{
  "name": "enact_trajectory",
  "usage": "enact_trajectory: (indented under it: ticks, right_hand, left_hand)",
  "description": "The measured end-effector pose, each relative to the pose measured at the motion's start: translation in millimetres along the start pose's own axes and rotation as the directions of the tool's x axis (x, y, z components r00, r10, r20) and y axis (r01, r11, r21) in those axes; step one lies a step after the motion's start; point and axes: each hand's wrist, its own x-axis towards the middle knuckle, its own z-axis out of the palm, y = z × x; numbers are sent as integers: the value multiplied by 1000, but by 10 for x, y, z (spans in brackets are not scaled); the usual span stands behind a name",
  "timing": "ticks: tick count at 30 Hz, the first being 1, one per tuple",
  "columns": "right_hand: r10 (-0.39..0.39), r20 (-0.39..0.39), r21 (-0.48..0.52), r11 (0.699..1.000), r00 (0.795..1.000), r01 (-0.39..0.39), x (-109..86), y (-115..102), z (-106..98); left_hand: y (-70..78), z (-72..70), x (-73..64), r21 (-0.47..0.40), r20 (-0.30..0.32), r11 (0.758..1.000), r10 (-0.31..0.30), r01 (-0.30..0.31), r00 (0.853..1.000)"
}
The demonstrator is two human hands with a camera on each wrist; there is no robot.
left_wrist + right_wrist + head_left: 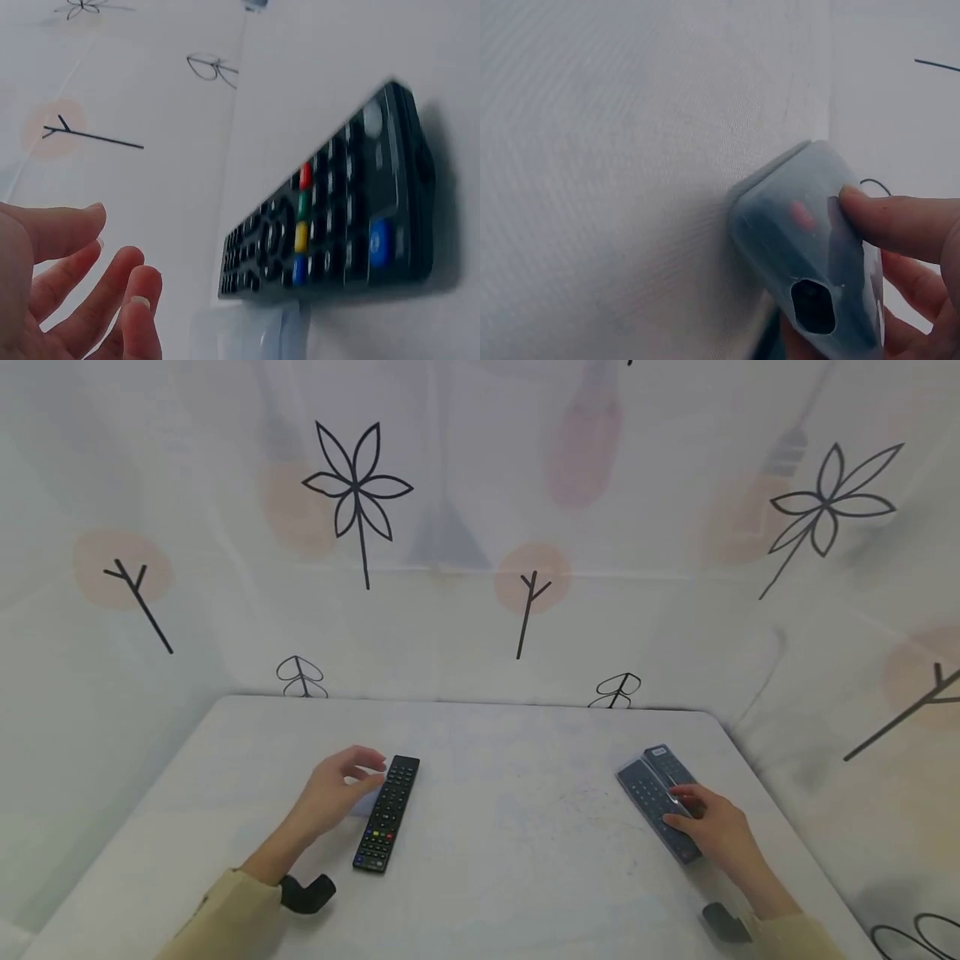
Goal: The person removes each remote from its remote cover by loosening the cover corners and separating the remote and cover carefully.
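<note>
A black remote control (386,814) with coloured buttons lies slanted on the table, left of the middle. Part of a clear, bluish plastic piece (247,334) shows beside and under its far end. My left hand (341,789) hovers at the remote's left edge, fingers loosely bent, and the left wrist view shows a gap between them. On the right, my right hand (716,831) pinches a remote in a translucent cover (648,797) between thumb and fingers. Close up, the cover (802,225) has a dark oval hole in its end. Another dark remote (667,764) lies against its far side.
The white table (510,827) reaches back to a patterned cloth wall (465,635), with cloth at both sides too. A black device sits at the left wrist (307,893) and another at the right wrist (725,922).
</note>
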Motion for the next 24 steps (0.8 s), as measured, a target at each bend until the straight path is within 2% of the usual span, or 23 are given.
enact_trajectory:
  ticks: [6,13,20,24]
  right_hand:
    - [-32,-9,67,997,999,32,-36,-16,46]
    - [-83,36,158,985,996,76,-135,-135,97]
    - [-179,87,281,948,980,148,-239,-324,137]
    - [-195,114,335,931,974,147,-299,-465,190]
  left_hand:
    - [124,101,-75,-100,73,995,17,-10,997]
    - [231,246,-141,-183,112,983,45,-24,993]
    - [325,444,-201,-246,127,967,93,-60,987]
    - [365,510,-227,-310,148,950,94,-44,984]
